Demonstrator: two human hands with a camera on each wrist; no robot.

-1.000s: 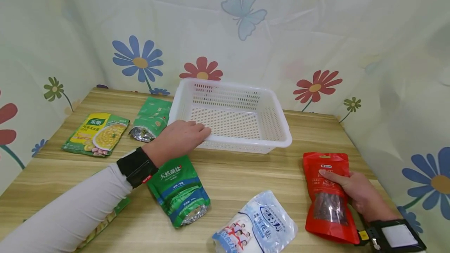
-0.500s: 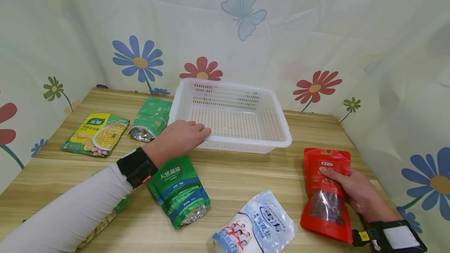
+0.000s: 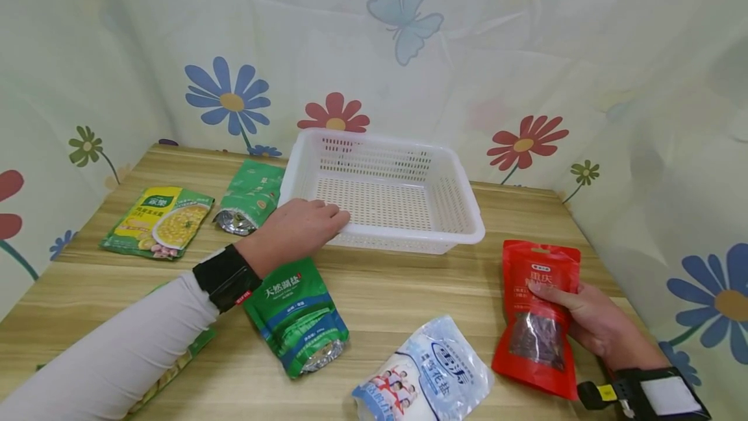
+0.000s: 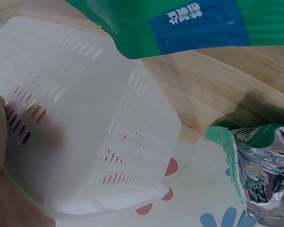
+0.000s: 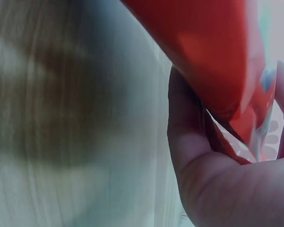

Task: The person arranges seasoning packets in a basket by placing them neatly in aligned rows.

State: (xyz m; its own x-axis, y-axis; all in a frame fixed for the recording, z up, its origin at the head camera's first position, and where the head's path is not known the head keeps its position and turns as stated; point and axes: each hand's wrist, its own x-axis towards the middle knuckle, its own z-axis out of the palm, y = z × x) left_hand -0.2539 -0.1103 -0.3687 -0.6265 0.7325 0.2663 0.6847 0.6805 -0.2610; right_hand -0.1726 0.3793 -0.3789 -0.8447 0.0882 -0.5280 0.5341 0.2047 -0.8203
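My left hand [image 3: 298,229] grips the front left rim of a white perforated plastic basket [image 3: 403,239]. The left wrist view shows part of that hand [image 4: 0,156] against the basket's outer wall [image 4: 85,118]. On the right, my right hand [image 3: 602,323] holds a red pouch [image 3: 537,278] with a clear window and dark contents, thumb across its front. In the right wrist view, fingers [image 5: 189,127] lie along the red pouch [image 5: 213,52], tilted above the wooden table. Inside the basket only its bare slotted floor shows.
A green salt pouch [image 3: 304,323] lies below my left wrist, and a white-and-blue salt pouch [image 3: 432,369] at front centre. Another green pouch [image 3: 251,193] and a yellow-green soup packet [image 3: 158,223] are left of the basket. My left sleeve partly hides a further packet [image 3: 175,375].
The red pouch has risen slightly off the table in my right hand, its lower end swinging to the left. My left hand stays on the basket.
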